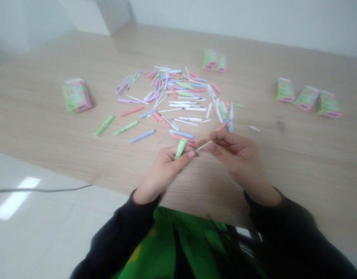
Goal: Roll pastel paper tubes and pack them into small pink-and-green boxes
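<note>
In the head view, my left hand (169, 164) is closed around a light green tube (181, 148), its wider end pointing up and away from me. My right hand (236, 155) pinches a thin green piece (204, 145) between thumb and forefinger. The thin piece reaches left towards my left thumb and fingertips; whether it touches them is too blurred to tell. Just beyond both hands, pink and blue pieces (181, 134) lie on the wooden table (201, 193). A loose pile of white, purple, pink, blue and green sticks and tubes (187, 104) spreads further back.
A green and pink box (76, 95) stands at the left. Two similar boxes (214, 61) are behind the pile, and three more (306, 97) stand at the right. Green tubes (104, 126) and a blue one (142, 136) lie left of my hands. A small white piece (254, 128) is at the right.
</note>
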### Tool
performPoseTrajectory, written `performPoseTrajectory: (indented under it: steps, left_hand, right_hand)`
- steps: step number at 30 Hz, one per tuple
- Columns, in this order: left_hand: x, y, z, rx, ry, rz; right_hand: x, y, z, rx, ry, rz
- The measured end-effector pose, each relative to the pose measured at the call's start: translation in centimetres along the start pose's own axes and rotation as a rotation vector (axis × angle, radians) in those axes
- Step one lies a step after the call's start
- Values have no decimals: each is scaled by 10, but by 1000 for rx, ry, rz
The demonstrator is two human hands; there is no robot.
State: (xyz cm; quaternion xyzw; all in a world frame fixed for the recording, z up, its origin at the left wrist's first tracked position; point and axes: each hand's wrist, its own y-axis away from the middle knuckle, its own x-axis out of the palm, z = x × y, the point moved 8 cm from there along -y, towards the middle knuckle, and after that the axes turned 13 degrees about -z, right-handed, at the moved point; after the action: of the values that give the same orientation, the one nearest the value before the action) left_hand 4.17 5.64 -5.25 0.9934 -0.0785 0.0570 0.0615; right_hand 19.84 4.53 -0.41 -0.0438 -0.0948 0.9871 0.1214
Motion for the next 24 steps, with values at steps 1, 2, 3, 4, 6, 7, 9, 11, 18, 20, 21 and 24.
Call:
performPoseTrajectory:
  steps: [1,2,3,4,6,7,9,11,18,20,21,24]
  left_hand:
    - [1,0,0,1,4,17]
    - [1,0,1,2,5,34]
    - [2,1,2,3,5,45]
    - [2,1,2,4,2,50]
    - [0,0,3,7,0,41]
    - [0,0,3,10,5,33]
    - [-1,0,3,12,17,21]
    - [-1,0,3,6,15,19]
    - [1,1,1,-2,9,34]
    - [1,1,2,0,6,31]
    - [1,1,1,4,5,35]
    - [2,2,1,11,4,48]
  right_hand:
    - [1,0,0,5,-11,9]
    - [1,1,0,9,-26,18]
    - [2,1,1,14,-39,26]
    - [3,2,1,18,-54,31]
    - [3,2,2,20,-73,28]
    - [3,3,2,20,-73,24]
    - [2,4,3,23,-68,18]
    - [1,4,3,22,-62,19]
    - [1,5,3,1,-22,32]
    - [1,6,2,15,-19,35]
    - [1,6,1,16,-21,38]
    - [2,7,1,4,-25,46]
